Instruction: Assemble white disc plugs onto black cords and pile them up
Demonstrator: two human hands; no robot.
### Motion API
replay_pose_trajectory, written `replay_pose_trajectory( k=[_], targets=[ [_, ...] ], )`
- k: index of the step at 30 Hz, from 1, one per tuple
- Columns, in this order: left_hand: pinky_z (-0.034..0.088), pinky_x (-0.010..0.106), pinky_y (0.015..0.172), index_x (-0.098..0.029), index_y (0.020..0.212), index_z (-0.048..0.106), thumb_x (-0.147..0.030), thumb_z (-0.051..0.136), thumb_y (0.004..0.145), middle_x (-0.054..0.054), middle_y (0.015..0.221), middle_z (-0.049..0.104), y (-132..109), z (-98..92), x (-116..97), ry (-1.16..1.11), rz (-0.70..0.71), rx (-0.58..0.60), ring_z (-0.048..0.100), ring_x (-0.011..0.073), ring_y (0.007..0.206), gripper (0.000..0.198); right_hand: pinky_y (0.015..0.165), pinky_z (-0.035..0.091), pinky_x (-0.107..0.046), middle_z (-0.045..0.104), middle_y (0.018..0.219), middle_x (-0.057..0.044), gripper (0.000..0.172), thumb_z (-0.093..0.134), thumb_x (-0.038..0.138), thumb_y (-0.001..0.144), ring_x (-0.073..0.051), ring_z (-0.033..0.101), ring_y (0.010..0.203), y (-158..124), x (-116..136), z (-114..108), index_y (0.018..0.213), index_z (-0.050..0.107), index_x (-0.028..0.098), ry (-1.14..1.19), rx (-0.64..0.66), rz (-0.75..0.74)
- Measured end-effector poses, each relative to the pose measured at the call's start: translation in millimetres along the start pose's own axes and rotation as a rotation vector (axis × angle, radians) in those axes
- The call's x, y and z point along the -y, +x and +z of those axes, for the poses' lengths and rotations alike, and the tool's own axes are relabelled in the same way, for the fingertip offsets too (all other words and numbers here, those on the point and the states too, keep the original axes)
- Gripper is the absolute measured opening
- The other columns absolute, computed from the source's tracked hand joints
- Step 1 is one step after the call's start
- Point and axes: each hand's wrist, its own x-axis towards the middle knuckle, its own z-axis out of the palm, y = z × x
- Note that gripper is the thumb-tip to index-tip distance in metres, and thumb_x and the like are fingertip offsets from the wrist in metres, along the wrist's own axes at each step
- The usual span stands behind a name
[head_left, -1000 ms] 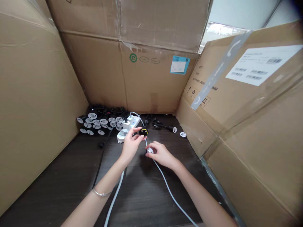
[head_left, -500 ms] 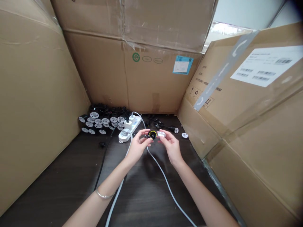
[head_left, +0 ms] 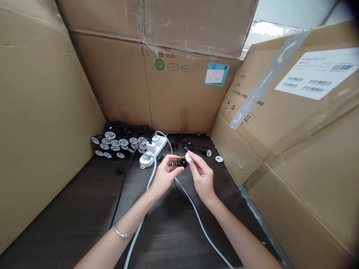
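While our left hand (head_left: 165, 176) pinches the black holder (head_left: 182, 162) and our right hand (head_left: 203, 178) pinches the white piece (head_left: 188, 157) beside it, contact unclear, both above the table (head_left: 84, 213), in from its far edge, we judge a loose fingertip hold could drop the piece.

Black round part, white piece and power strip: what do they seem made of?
The black round part in the left hand seems plastic, from its dark, slightly shiny surface. The white piece in the right hand is probably plastic, pale and smooth, but too small to be sure. The power strip looks smooth, likely moulded white plastic: rounded end, even colour.
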Motion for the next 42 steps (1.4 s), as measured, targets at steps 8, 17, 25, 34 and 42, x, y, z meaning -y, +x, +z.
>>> replay_pose_trajectory(
  k=[8,17,25,34,42],
  targets=[
    [0.048,0.022,0.076,-0.016,0.093,0.048,-0.022,0.068,0.067,0.004,0.098,0.056,0,0.1,1,0.005,0.019,-0.017,0.058,0.0116,0.084,0.033,0.095,0.044,-0.032,0.051,0.123,-0.004,0.038,0.046,0.006,0.084,-0.017,0.051,0.110,-2,1,-1,0.116,0.057,0.023,-0.232,0.020,-0.292],
    [0.047,0.023,0.079,-0.017,0.094,0.050,-0.023,0.068,0.068,0.004,0.100,0.056,-1,0.1,2,0.043,0.045,-0.017,0.056,0.0123,0.088,0.032,0.094,0.045,-0.034,0.045,0.128,-0.003,0.044,0.047,0.006,0.083,-0.019,0.049,0.112,-7,-8,-4,0.120,0.053,0.028,-0.370,0.068,-0.415],
    [0.048,0.024,0.078,-0.016,0.093,0.050,-0.024,0.068,0.068,0.005,0.099,0.056,-1,1.2,1,0.024,0.041,-0.001,0.057,0.0140,0.089,0.031,0.092,0.047,-0.036,0.048,0.126,-0.003,0.043,0.046,0.008,0.084,-0.019,0.050,0.111,-8,-7,-4,0.120,0.053,0.030,-0.360,0.073,-0.433],
    [0.047,0.023,0.082,-0.016,0.094,0.051,-0.021,0.067,0.069,0.004,0.101,0.055,-2,0.7,-1,0.049,0.061,-0.013,0.056,0.0133,0.092,0.030,0.096,0.043,-0.039,0.045,0.127,-0.003,0.046,0.047,0.006,0.082,-0.020,0.046,0.116,-7,-8,-1,0.121,0.052,0.031,-0.329,0.107,-0.414],
    [0.046,0.027,0.089,-0.018,0.102,0.047,-0.018,0.066,0.068,0.007,0.112,0.051,-4,1.6,-3,-0.021,0.076,0.014,0.054,0.0162,0.101,0.039,0.095,0.043,-0.039,0.049,0.122,-0.004,0.040,0.046,0.009,0.084,-0.020,0.046,0.114,-6,-6,1,0.117,0.056,0.029,-0.295,0.119,-0.374]
  ],
)
